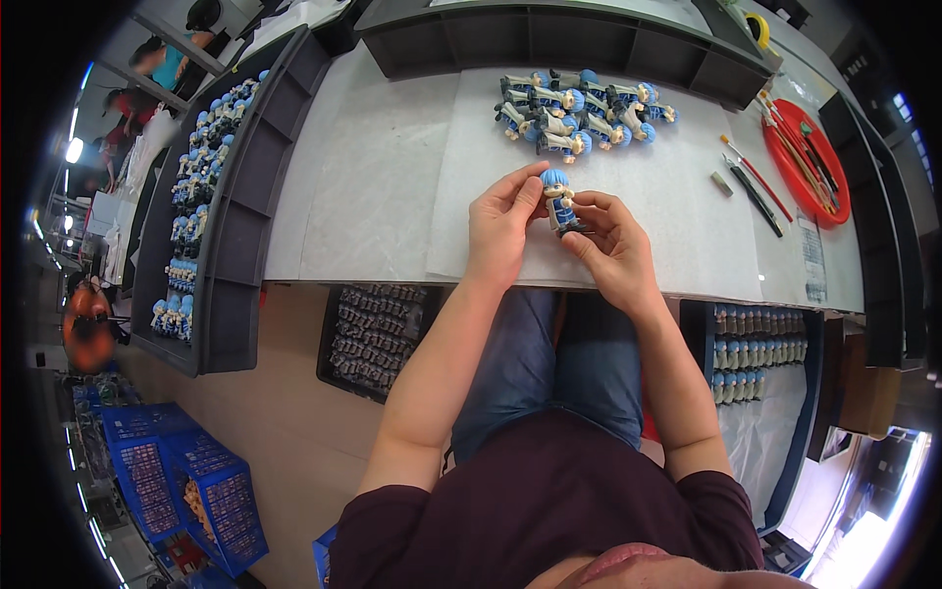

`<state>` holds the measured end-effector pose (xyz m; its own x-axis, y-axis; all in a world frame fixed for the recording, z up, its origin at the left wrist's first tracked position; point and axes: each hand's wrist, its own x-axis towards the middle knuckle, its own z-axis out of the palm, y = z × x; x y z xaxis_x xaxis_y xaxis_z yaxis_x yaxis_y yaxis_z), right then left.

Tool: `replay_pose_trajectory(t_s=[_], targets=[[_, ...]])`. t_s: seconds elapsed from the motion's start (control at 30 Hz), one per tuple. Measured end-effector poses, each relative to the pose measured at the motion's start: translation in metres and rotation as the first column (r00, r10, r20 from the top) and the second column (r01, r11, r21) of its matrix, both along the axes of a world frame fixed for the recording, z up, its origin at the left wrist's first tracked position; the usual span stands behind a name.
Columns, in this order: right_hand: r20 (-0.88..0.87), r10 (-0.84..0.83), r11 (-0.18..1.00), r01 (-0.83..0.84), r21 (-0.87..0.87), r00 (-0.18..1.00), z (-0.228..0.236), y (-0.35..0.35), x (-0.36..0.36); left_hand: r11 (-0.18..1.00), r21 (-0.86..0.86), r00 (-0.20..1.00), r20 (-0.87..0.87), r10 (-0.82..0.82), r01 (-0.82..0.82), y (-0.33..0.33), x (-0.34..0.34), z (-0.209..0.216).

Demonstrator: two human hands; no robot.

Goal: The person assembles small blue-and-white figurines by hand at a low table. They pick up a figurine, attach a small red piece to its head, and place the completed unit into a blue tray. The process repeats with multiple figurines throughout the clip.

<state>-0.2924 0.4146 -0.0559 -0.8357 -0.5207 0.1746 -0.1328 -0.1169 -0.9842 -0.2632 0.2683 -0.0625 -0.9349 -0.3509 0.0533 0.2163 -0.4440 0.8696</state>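
Note:
Between my two hands, just above the table's near edge, a small blue-haired figurine in a blue and white outfit stands upright. My left hand pinches it near the head with thumb and fingers. Around its lower part close the thumb and fingers of my right hand. Beyond my hands lies a pile of similar figurines, several of them on their sides on a white sheet.
A grey tray borders the table's far side. At left, a tilted grey crate holds rows of figurines. Brushes and a red oval dish lie at right. Further trays of figurines sit below the table edge; blue baskets stand on the floor.

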Motion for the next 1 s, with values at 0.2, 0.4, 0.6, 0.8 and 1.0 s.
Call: replay_pose_trajectory(t_s=[0.2,0.4,0.6,0.8,1.0], targets=[[0.027,0.006,1.000,-0.006,0.004,1.000,0.0005,0.0008,0.0001,1.000,0.004,1.000,0.006,0.019,-0.019,0.0019,-0.0006,0.0004],[0.022,0.008,1.000,-0.008,-0.004,1.000,0.0006,0.0008,0.0003,1.000,0.001,0.999,0.033,0.009,-0.009,0.0010,-0.0007,0.0011],[-0.001,-0.012,0.999,0.012,0.034,1.000,0.0031,0.0011,0.0013,1.000,0.001,1.000,0.018,0.005,-0.005,0.0013,0.0009,0.0035],[0.006,-0.012,1.000,0.012,0.011,1.000,0.0013,0.0003,0.0006,1.000,0.007,1.000,0.005,-0.008,0.008,0.0014,0.0012,0.0032],[-0.043,-0.075,0.997,0.075,0.005,0.996,-0.0040,0.0006,0.0009,0.994,-0.109,0.999,0.040,0.019,-0.015,0.0047,0.0033,0.0080]])
